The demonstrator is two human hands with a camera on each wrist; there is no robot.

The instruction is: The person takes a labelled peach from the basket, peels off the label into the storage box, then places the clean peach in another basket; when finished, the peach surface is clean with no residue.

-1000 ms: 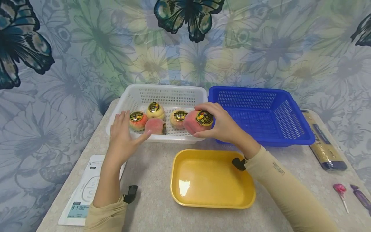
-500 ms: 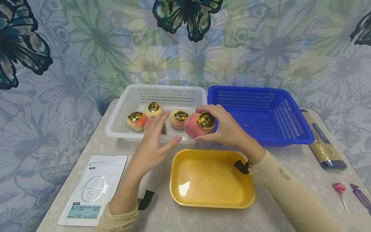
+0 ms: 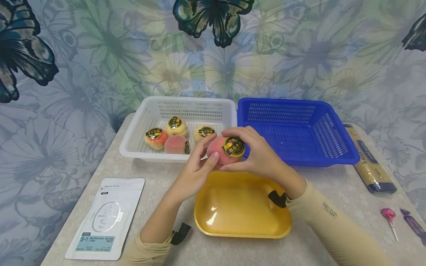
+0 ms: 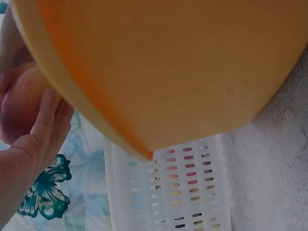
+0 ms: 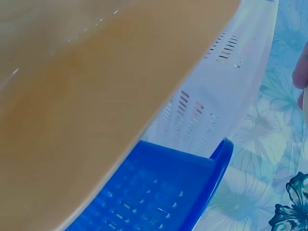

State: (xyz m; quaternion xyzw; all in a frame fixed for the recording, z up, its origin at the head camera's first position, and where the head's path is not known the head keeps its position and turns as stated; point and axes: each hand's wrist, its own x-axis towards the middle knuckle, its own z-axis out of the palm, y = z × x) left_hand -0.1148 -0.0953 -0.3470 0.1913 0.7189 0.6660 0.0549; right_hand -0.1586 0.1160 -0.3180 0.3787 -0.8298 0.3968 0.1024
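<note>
A pink peach [image 3: 217,147] with a black-and-gold label is held up between both hands, over the far rim of the yellow tray [image 3: 243,231]. My right hand [image 3: 257,151] grips it from the right, thumb below and fingers above. From the left, my left hand [image 3: 196,170] holds it too, its thumb on the near side. In the left wrist view the peach [image 4: 24,103] sits between the fingers of both hands. Behind, the white basket [image 3: 159,157] holds several more peaches, one of them a pink peach [image 3: 176,144] lying on its side.
A blue basket [image 3: 299,160] stands right of the white one. A white coffee pouch [image 3: 106,218] lies at the left. Toward the right edge lie a gold-and-dark packet [image 3: 372,162], a pink lollipop [image 3: 388,214] and a purple wrapped sweet [image 3: 414,224].
My left hand has moved right from the white basket's left end, past the peaches, and now holds the pink peach. My right hand has kept its grip, lowering it slightly toward me.
</note>
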